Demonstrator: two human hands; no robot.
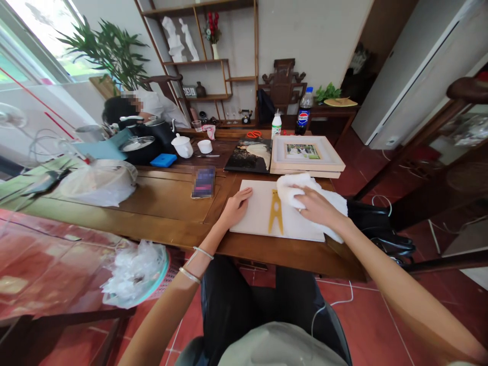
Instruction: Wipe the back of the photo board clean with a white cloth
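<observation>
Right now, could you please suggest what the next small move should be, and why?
Perhaps wipe the white cloth toward the near edge of the white board, staying right of the yellow A-shape: the right hand holds the cloth on the board beside it, and the left hand rests on the board's left side, which should steady it.

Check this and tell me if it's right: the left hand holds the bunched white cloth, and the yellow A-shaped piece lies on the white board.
Wrong hand: the head view shows the right hand holding the bunched white cloth, while the left hand rests on the white board. The yellow A-shaped piece does lie on that board.
</observation>
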